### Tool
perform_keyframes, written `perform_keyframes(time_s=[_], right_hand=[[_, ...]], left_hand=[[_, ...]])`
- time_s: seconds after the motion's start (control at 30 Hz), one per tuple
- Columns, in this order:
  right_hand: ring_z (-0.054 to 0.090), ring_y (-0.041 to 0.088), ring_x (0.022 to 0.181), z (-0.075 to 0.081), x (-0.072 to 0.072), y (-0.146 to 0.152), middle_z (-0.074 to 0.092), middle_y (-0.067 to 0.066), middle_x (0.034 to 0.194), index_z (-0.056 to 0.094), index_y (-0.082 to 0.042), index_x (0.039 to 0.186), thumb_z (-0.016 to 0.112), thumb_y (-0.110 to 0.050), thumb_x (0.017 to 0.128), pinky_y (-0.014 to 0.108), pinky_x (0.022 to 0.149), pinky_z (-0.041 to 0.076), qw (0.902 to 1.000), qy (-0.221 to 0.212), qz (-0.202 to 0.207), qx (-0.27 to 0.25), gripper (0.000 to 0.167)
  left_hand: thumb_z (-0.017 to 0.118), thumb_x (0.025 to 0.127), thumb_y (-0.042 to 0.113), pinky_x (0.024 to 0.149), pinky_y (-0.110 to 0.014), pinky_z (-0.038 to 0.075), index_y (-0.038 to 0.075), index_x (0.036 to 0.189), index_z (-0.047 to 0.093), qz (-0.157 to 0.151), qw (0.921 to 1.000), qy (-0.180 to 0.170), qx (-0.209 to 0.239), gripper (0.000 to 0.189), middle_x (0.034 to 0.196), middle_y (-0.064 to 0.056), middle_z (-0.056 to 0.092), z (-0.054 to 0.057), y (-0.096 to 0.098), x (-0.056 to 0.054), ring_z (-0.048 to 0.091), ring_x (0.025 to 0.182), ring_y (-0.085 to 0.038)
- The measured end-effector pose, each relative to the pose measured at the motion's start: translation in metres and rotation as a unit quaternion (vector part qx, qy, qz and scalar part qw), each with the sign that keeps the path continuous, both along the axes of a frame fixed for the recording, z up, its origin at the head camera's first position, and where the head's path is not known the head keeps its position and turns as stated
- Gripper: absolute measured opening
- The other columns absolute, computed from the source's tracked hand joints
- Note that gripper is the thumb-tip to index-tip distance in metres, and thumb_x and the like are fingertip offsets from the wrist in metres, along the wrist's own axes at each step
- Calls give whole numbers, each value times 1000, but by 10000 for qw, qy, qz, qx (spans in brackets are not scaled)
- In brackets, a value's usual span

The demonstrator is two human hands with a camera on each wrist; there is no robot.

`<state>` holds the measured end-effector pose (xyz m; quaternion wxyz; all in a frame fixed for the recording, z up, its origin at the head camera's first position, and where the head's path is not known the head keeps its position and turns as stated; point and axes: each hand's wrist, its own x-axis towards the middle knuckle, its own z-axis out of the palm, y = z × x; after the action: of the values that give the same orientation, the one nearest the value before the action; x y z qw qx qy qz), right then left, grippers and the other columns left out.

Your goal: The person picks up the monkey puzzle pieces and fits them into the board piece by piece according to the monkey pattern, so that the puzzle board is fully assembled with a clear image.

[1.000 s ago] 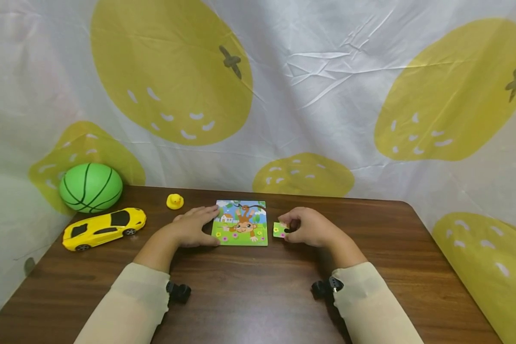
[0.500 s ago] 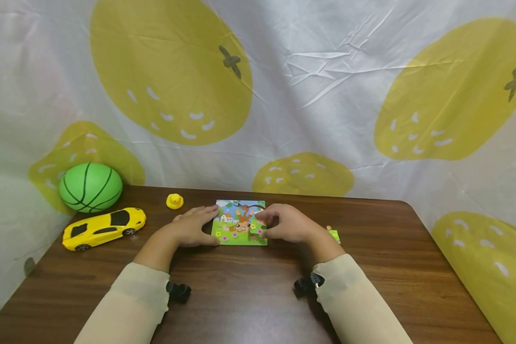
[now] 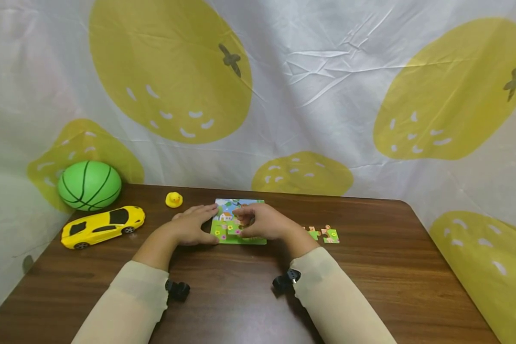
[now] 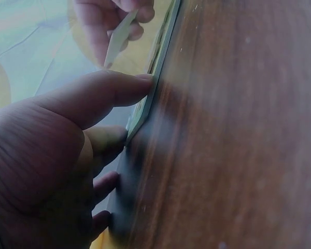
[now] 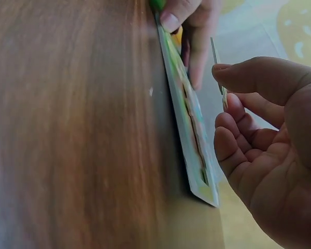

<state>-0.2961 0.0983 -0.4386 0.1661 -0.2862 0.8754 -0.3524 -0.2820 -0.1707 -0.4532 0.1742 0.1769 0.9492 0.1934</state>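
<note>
left hand [image 3: 194,227], fingers spread, touched the puzzle board [image 3: 255,242]; right hand [image 3: 266,222] pinched one piece [image 4: 120,41] above it. at least two loose pieces [image 3: 331,235] lay right of that hand, so the board seemed only partly filled.

One each: puzzle [image 3: 225,227], duck [image 3: 174,199], car [image 3: 104,227], ball [image 3: 90,185]

Right fingers [image 5: 236,107] pinching thin piece [image 5: 215,54], board [image 5: 182,116] on wooden table [image 5: 78,129], left fingers [image 5: 198,52] touching board
</note>
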Motion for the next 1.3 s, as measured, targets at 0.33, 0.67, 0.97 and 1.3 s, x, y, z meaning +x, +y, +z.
perform_keyframes(time_s=[0.33,0.67,0.97,1.3], right_hand=[[67,11,103,-3,-4,-20,76,1,118,68,-13,145,84,-14,91,31,90,59,9999,-130,-39,40,57],[65,7,94,-9,-10,-32,78,-1,112,71,-13,141,88,-17,86,25,86,57,9989,88,5,463,58],[73,16,113,-7,-9,-41,80,3,123,74,-11,137,91,-24,84,32,101,59,9971,79,-36,762,58],[72,18,119,-7,-10,-41,79,2,127,74,-12,137,91,-24,85,36,106,58,9964,-67,-44,843,56]], left_hand=[[73,91,58,123,-80,18,23,172,28,-5,10000,-3,11,99,182,-1,21,-1,-1,-1,15,168,-42],[75,91,57,123,-81,17,22,171,29,-17,10000,2,23,99,182,-1,21,0,-1,0,15,168,-42],[74,91,57,123,-81,18,20,171,29,-21,10000,-2,51,99,181,-4,22,0,-1,1,17,167,-43],[75,90,57,123,-81,18,20,171,29,-4,10000,-5,64,100,181,-4,22,0,-1,0,16,167,-43]])
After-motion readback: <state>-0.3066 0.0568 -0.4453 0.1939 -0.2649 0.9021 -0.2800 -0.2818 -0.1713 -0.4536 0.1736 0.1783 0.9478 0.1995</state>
